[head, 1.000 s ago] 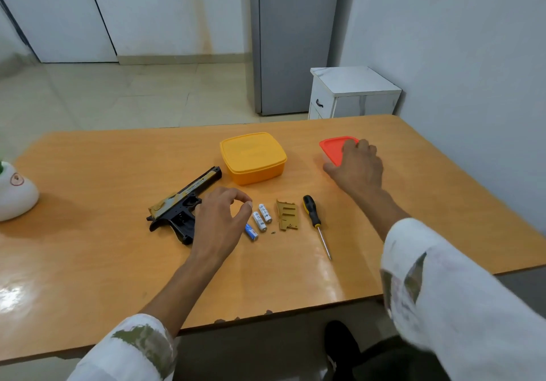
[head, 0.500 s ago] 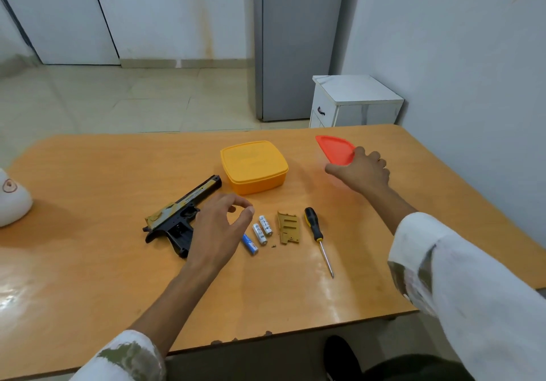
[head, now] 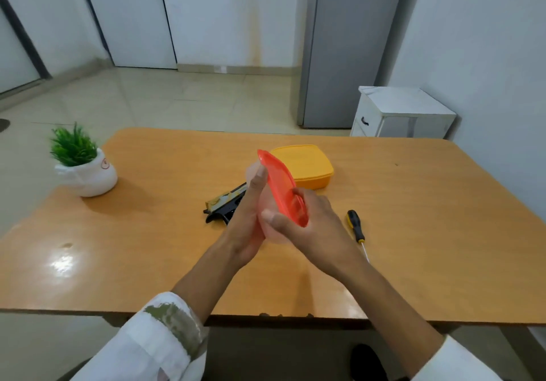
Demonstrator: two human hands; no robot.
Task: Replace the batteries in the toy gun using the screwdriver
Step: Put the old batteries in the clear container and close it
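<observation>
Wooden table (head: 147, 247) carries one toy gun (head: 224, 203) just beyond the left hand (head: 246, 224), one screwdriver (head: 356, 225) right of the right hand (head: 310, 227), and one yellow box (head: 307, 165) farther off. Right hand grips one red-lidded box (head: 280, 185); whether the left's fingers curl round it I cannot tell. Battery swap seems unfinished: gun and screwdriver lie untouched.

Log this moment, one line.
left hand, right hand: hold red-lidded box, tilted, above table | toy gun, screwdriver: on table, untouched
</observation>
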